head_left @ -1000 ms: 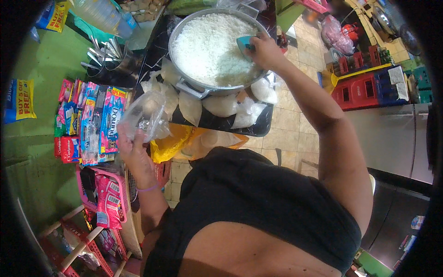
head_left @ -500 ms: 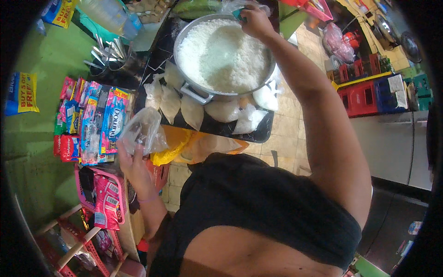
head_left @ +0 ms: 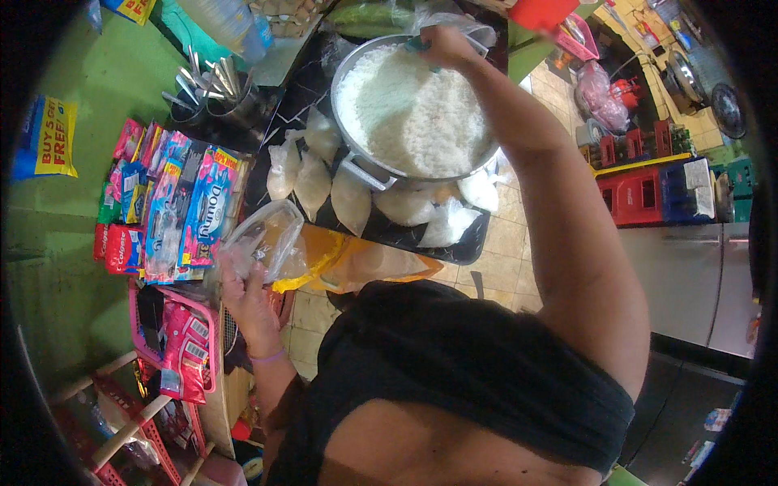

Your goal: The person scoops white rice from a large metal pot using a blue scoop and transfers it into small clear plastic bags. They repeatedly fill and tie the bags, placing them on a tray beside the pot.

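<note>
A large round metal pot point(head_left: 384, 185) stands on the black marble-patterned table, filled with white, rice-like grains point(head_left: 429, 121). Over its far rim my right hand point(head_left: 450, 49) is closed on a teal piece point(head_left: 416, 44), mostly covered by my fingers, so its kind does not show. My left hand point(head_left: 250, 301), left of my body, grips a clear plastic bag point(head_left: 279, 235) whose wide mouth faces up toward the pot. Several knotted clear bags with whitish contents, such as this bag point(head_left: 351, 202), lie along the pot's near side.
Sachet packs point(head_left: 207, 202) and cups of cutlery point(head_left: 212, 93) stand at the left. Below them is a pink basket point(head_left: 217, 340). A yellow-orange sack point(head_left: 348, 263) sits under the table's near edge. At the right are red crates point(head_left: 636, 198) and a grey cabinet point(head_left: 673, 275).
My right hand has moved slightly down and in over the pot, with the teal piece. The left hand stays on the plastic bag. The whole view has shifted a little.
</note>
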### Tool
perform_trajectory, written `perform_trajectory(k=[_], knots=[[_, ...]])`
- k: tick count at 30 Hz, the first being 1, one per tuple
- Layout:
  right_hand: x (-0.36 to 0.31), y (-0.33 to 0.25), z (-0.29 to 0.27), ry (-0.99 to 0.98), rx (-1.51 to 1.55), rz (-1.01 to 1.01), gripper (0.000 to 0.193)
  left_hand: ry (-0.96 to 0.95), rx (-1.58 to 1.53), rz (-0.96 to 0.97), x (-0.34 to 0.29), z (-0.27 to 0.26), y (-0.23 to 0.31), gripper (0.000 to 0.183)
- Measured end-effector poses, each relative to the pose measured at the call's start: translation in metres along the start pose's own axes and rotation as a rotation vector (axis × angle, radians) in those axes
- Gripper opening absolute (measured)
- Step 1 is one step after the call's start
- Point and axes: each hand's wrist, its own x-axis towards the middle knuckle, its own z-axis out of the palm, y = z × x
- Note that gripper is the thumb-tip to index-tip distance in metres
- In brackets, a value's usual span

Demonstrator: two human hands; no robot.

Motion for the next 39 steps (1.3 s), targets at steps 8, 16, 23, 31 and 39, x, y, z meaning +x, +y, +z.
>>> perform_trajectory(k=[8,16,23,31,39], knots=[[-0.015,-0.012,-0.015,-0.124,0.293,0.182,0.021,-0.015,-0.024,-0.054,0.004,-0.019,-0.007,0.068],[-0.022,-0.008,0.003,-0.194,0.488,0.27,0.017,-0.05,-0.059,-0.098,0.004,-0.021,-0.003,0.069],[-0.034,-0.024,0.012,-0.28,0.494,0.164,0.018,-0.072,-0.058,-0.089,0.004,-0.02,-0.007,0.069],[-0.053,-0.033,0.017,-0.346,0.6,0.126,0.039,-0.094,-0.067,-0.098,0.0,-0.017,-0.006,0.069],[-0.09,-0.052,0.025,-0.423,0.642,-0.143,0.028,-0.136,-0.05,-0.098,0.0,-0.01,-0.003,0.071]])
